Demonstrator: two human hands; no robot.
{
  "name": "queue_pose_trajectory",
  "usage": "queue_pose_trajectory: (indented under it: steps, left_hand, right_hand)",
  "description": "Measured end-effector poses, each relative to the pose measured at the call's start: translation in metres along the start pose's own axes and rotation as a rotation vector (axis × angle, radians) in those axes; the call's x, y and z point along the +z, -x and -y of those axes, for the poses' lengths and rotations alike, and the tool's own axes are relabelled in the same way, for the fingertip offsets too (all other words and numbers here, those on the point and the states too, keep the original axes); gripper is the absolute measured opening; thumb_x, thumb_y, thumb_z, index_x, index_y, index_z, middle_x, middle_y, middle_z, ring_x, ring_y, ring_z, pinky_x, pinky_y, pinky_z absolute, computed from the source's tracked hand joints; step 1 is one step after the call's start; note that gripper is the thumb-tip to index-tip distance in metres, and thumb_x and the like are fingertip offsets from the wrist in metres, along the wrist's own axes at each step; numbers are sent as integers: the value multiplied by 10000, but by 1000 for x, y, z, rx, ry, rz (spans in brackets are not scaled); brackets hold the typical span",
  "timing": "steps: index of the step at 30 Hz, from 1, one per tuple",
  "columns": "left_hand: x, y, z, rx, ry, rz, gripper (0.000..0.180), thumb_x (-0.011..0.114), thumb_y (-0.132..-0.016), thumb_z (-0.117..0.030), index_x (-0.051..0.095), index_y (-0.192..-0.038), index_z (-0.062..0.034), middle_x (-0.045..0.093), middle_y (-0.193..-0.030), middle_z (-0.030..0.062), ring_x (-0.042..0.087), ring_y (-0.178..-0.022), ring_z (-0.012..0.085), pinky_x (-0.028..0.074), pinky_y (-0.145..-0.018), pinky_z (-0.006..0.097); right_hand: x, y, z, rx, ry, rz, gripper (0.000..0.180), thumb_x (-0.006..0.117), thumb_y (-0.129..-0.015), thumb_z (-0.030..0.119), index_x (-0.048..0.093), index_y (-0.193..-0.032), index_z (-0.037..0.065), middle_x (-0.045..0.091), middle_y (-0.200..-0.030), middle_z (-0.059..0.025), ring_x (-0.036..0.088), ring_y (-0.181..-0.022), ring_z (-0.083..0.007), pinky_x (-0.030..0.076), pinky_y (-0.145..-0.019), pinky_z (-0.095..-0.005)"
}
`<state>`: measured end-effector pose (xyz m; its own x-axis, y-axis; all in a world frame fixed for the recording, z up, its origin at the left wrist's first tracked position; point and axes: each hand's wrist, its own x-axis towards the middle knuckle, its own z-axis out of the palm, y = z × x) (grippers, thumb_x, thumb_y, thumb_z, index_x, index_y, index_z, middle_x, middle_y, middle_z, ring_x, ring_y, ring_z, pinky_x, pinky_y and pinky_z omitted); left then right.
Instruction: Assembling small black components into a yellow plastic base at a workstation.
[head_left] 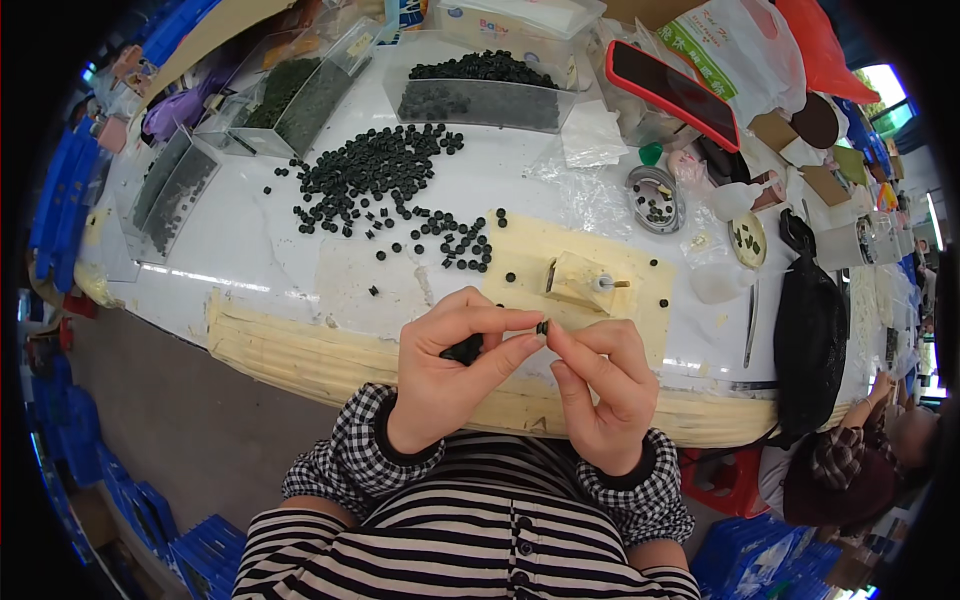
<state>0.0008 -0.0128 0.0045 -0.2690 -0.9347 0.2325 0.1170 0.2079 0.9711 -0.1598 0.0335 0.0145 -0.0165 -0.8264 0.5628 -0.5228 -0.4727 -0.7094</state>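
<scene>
My left hand (pixel 450 370) and my right hand (pixel 600 385) meet in front of my chest, fingertips touching. Between them they pinch a small black round part (pixel 541 327). More black parts (pixel 463 349) sit gathered in my left palm. Just beyond the hands lies a pale yellow board (pixel 560 250) with a small block jig (pixel 580 280) and a white peg on it. A loose heap of the same black parts (pixel 375 175) is spread over the white table (pixel 250 240) further back.
Clear plastic bins (pixel 480 90) of black parts stand at the back and left. A red-cased phone (pixel 670 92), a tape roll (pixel 655 198), a black bag (pixel 810 330) and bags sit at right. Another person (pixel 850 460) sits at lower right.
</scene>
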Motion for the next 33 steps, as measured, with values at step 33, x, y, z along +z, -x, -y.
queue_pose_trajectory:
  steps: [33]
  left_hand:
    - [-3, -1, 8, -11, 85, 41, 180, 728, -777, 31, 725, -947, -29, 543, -737, -3, 483, -662, 55, 389, -593, 194]
  right_hand:
    - [-3, -1, -5, -23, -59, 63, 377, 719, -718, -44, 697, -1085, 38, 623, -830, -55, 549, -702, -197, 441, -620, -286]
